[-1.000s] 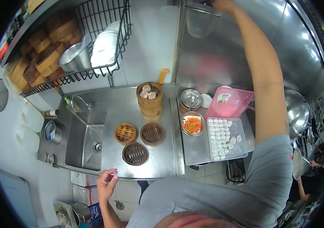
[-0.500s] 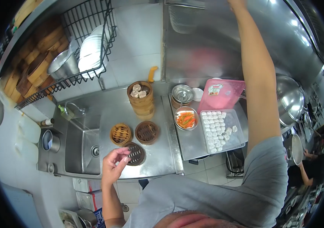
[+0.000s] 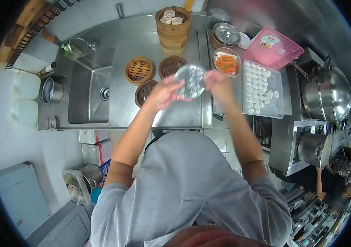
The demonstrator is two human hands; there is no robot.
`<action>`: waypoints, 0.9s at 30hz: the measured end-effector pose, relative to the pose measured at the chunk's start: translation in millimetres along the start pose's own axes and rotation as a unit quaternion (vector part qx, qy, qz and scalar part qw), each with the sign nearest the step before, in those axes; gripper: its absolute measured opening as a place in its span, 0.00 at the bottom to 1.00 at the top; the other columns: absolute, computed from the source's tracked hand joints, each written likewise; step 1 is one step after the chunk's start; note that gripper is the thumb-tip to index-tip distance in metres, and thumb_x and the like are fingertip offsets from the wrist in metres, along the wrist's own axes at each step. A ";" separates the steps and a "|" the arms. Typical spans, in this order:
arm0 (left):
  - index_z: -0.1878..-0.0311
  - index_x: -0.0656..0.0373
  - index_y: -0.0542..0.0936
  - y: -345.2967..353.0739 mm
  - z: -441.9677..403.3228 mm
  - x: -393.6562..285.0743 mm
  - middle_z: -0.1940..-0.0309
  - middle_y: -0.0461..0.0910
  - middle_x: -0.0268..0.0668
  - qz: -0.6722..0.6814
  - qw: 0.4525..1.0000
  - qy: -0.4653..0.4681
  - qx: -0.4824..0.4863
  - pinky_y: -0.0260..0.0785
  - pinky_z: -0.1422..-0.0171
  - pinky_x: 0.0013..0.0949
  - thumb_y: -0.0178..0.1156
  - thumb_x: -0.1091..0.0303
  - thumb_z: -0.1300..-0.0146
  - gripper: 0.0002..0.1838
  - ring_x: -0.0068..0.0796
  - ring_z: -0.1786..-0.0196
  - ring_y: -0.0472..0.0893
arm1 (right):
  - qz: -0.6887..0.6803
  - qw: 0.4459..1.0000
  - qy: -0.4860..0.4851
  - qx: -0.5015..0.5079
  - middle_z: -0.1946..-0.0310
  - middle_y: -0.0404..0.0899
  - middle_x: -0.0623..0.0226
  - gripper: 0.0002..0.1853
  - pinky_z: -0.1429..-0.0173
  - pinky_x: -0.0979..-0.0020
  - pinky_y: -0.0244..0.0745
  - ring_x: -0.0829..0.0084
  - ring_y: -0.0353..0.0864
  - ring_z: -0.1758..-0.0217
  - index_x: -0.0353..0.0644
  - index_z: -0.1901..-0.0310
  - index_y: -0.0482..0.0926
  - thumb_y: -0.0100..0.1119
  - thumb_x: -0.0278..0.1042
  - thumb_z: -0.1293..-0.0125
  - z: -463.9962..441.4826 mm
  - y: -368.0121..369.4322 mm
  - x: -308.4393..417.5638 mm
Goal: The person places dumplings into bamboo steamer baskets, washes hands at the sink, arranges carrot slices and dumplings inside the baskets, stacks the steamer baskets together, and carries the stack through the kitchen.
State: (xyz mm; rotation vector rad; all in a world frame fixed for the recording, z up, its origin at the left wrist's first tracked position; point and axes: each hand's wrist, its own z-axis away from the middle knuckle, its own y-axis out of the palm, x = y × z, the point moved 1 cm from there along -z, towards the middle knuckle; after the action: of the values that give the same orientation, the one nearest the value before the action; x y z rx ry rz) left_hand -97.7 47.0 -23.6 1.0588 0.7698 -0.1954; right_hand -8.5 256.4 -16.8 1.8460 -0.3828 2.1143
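Note:
A round, shiny, translucent disc [image 3: 190, 81] is held up above the steel counter, between my two hands. My left hand [image 3: 167, 91] grips its left edge, thumb and fingers around the rim. At its right edge my right hand [image 3: 216, 82] is blurred, its fingers closed at the rim. Below and behind the disc are three slatted steamer baskets: a light one [image 3: 139, 70], a dark one [image 3: 170, 66] and another dark one [image 3: 143, 94], the last two partly covered by my left hand and the disc. A tall bamboo steamer stack [image 3: 173, 33] holds several dumplings.
A sink [image 3: 89, 90] is at the left. To the right are a bowl of orange strips [image 3: 226, 62], a tray of white pieces [image 3: 280, 94], a pink lidded box [image 3: 272, 47] and a large wok [image 3: 327, 94]. Another person [image 3: 327, 181] stands far right.
My right arm has come down from the upper right to the counter. The disc now shows between my hands. My left hand has moved right, and the view has tilted down.

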 end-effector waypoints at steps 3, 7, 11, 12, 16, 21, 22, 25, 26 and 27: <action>0.32 0.59 0.73 -36.7 22.9 19.0 0.42 0.83 0.43 0.000 0.997 -0.031 -0.068 0.84 0.45 0.60 0.61 0.67 0.26 0.22 0.41 0.44 0.86 | -0.140 0.984 0.104 0.022 0.70 0.84 0.69 0.08 0.67 0.75 0.75 0.81 0.78 0.73 0.35 0.60 0.84 0.70 0.30 0.33 5.4 28.5 -36.2; 0.33 0.61 0.72 -61.0 48.8 13.0 0.42 0.83 0.45 0.035 0.992 0.001 -0.118 0.86 0.48 0.58 0.62 0.70 0.28 0.22 0.44 0.44 0.86 | -0.201 0.963 0.173 0.052 0.69 0.84 0.68 0.10 0.67 0.75 0.77 0.80 0.78 0.73 0.32 0.57 0.84 0.72 0.30 0.34 0.5 42.4 -36.9; 0.33 0.63 0.72 -74.2 68.0 -2.7 0.43 0.83 0.47 0.033 0.990 0.044 -0.126 0.88 0.51 0.55 0.62 0.72 0.28 0.23 0.45 0.46 0.87 | -0.159 0.968 0.162 0.108 0.69 0.84 0.67 0.10 0.68 0.76 0.77 0.81 0.77 0.74 0.32 0.57 0.84 0.71 0.29 0.34 -13.9 59.7 -38.3; 0.33 0.63 0.72 -82.1 71.9 -4.3 0.43 0.83 0.47 0.028 0.989 0.049 -0.134 0.88 0.52 0.55 0.62 0.72 0.28 0.23 0.45 0.47 0.87 | -0.141 0.972 0.151 0.115 0.70 0.84 0.67 0.10 0.68 0.76 0.77 0.81 0.77 0.74 0.32 0.56 0.84 0.70 0.29 0.34 -17.1 65.2 -36.8; 0.33 0.64 0.72 -108.4 90.5 -9.7 0.44 0.83 0.47 0.016 0.981 0.082 -0.178 0.88 0.53 0.55 0.61 0.73 0.28 0.22 0.46 0.48 0.88 | -0.091 0.988 0.114 0.053 0.70 0.83 0.68 0.09 0.69 0.75 0.77 0.81 0.78 0.74 0.32 0.55 0.83 0.68 0.27 0.33 -39.6 73.6 -33.1; 0.33 0.64 0.72 -139.6 122.8 -12.4 0.44 0.83 0.48 0.025 0.971 0.114 -0.211 0.88 0.53 0.55 0.61 0.73 0.28 0.22 0.47 0.48 0.88 | 0.023 0.992 0.110 -0.059 0.69 0.85 0.67 0.11 0.70 0.73 0.73 0.79 0.80 0.73 0.32 0.55 0.85 0.67 0.32 0.34 -87.5 65.3 -52.4; 0.33 0.64 0.72 -142.4 127.6 -13.0 0.44 0.83 0.49 0.027 0.969 0.117 -0.215 0.88 0.53 0.55 0.61 0.73 0.28 0.22 0.47 0.48 0.88 | 0.046 0.990 0.121 -0.053 0.69 0.86 0.67 0.12 0.70 0.72 0.74 0.78 0.81 0.72 0.33 0.55 0.86 0.68 0.33 0.34 -97.6 62.0 -61.8; 0.33 0.64 0.71 -146.2 136.2 -13.9 0.44 0.83 0.49 0.037 0.969 0.119 -0.214 0.88 0.53 0.56 0.62 0.73 0.28 0.23 0.48 0.48 0.88 | 0.253 0.964 -0.038 -0.075 0.65 0.88 0.69 0.12 0.65 0.70 0.75 0.76 0.84 0.67 0.38 0.55 0.87 0.66 0.36 0.34 -112.2 59.9 -84.3; 0.33 0.64 0.71 -146.8 136.4 -15.9 0.44 0.83 0.49 0.038 0.970 0.116 -0.212 0.88 0.53 0.56 0.62 0.73 0.29 0.23 0.48 0.48 0.88 | 0.286 0.949 -0.098 -0.092 0.65 0.88 0.69 0.12 0.64 0.70 0.76 0.76 0.84 0.66 0.38 0.54 0.87 0.66 0.37 0.32 -110.1 60.1 -91.6; 0.32 0.64 0.71 -146.4 137.6 -16.8 0.44 0.83 0.48 0.041 0.970 0.114 -0.211 0.88 0.53 0.56 0.62 0.73 0.29 0.23 0.47 0.48 0.88 | 0.317 0.929 -0.157 -0.105 0.65 0.87 0.69 0.13 0.62 0.70 0.76 0.75 0.85 0.65 0.38 0.53 0.87 0.65 0.38 0.31 -97.7 71.0 -79.3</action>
State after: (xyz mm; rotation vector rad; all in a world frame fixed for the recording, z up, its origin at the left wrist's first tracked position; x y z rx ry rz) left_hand -117.0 -145.4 -80.7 0.7113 0.9237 0.1605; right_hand -115.9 225.5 -108.5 2.1203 -1.3914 2.0009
